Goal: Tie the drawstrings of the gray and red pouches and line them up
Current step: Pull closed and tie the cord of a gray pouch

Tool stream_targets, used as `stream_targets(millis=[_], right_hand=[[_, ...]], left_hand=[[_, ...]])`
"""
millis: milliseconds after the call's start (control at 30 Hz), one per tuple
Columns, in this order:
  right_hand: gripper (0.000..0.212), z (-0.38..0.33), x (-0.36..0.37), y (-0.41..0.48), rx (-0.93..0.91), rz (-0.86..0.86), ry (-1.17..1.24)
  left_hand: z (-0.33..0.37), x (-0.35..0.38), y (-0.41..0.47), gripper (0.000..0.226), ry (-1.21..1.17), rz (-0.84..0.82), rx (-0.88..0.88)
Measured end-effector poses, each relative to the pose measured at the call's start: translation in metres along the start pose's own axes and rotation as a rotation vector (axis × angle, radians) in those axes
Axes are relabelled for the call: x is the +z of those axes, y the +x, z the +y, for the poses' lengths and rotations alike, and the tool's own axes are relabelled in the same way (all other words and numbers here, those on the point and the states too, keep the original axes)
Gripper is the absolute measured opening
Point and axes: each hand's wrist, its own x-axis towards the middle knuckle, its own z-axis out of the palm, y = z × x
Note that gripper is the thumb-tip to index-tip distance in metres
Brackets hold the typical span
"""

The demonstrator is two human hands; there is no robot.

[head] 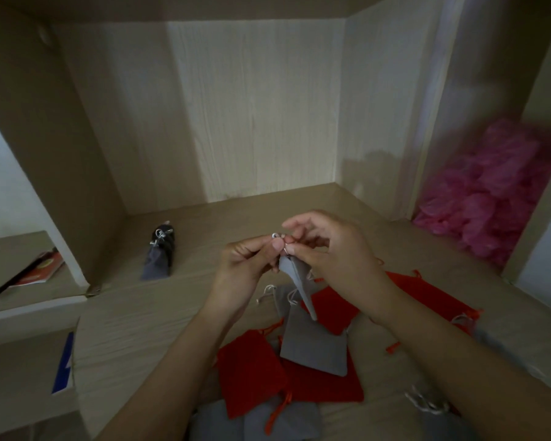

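A gray pouch (296, 278) hangs in the air above the desk, held up by its pale drawstring (277, 237). My left hand (247, 265) pinches the string from the left. From the right, my right hand (334, 253) pinches the same string at the pouch's mouth. Under my hands lies a loose heap: a flat gray pouch (315, 342), a red pouch (248, 370) and several more red and gray ones. At the back left a few tied gray pouches (159, 253) lie together on the desk.
The wooden desk (147, 313) sits in an alcove with walls on three sides. A pile of pink bags (497, 198) fills the right shelf. A red booklet with a pen (35, 270) lies on the lower left shelf. A blue card (65, 364) sits at the left edge.
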Motion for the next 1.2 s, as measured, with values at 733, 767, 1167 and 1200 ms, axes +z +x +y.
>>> stream_targets(millis=[733,767,1167,1200], right_hand=[[0.018,0.011,-0.019,0.009,0.223,-0.314,0.400],[0.018,0.010,-0.019,0.009,0.217,-0.303,0.382],[0.023,0.004,-0.012,0.005,0.150,-0.157,0.165],[0.025,0.004,-0.011,0.005,0.182,-0.151,0.173]], left_hand=[[0.000,0.001,-0.001,0.011,0.034,-0.123,-0.081],[0.001,0.003,-0.002,0.013,0.038,-0.113,-0.067],[0.002,0.005,0.002,0.015,0.090,0.075,-0.026],[0.000,0.005,0.002,0.014,0.084,0.090,-0.019]])
